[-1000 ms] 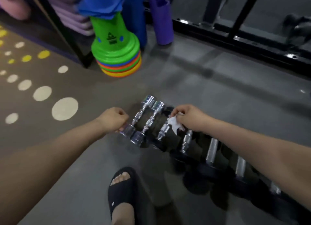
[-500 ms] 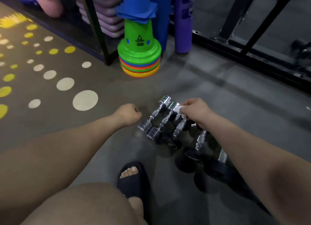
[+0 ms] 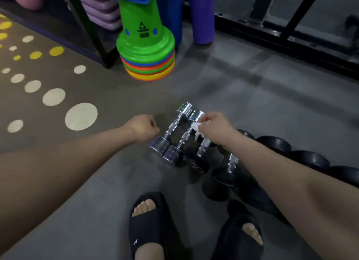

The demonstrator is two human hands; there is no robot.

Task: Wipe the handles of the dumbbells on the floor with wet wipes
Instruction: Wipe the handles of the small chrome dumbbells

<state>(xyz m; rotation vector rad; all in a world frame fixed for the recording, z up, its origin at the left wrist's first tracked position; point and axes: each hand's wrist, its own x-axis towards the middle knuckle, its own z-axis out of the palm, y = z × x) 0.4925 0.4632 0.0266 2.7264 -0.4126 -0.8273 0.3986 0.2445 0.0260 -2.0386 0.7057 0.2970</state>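
dumbbells sit side by side in a row on the floor [image 3: 252, 88], handles roughly parallel; my read is that this lets one wipe go handle to handle without moving anything. two small chrome dumbbells [image 3: 175, 132] are at the left end, and black-headed dumbbells [image 3: 275, 145] run off right behind the forearm. the right hand [image 3: 215, 126] pinches a white wet wipe [image 3: 195, 128] between thumb and fingertips [image 3: 206, 121]. the wipe is bunched and sticks out left of and below the fingertips, its ragged tail hanging over the gap between the second chrome handle [image 3: 185, 136] and the third handle [image 3: 206, 143]. it's a pinch, not a wrap round the bar, so likely between strokes; can't tell if the wipe touches metal. the left hand [image 3: 142, 126] is curled in a fist with nothing visible in it, just beside the near head of the leftmost chrome one, probably to stop the row rolling; contact unclear. the stack of coloured cones [image 3: 147, 51] is well apart and not involved
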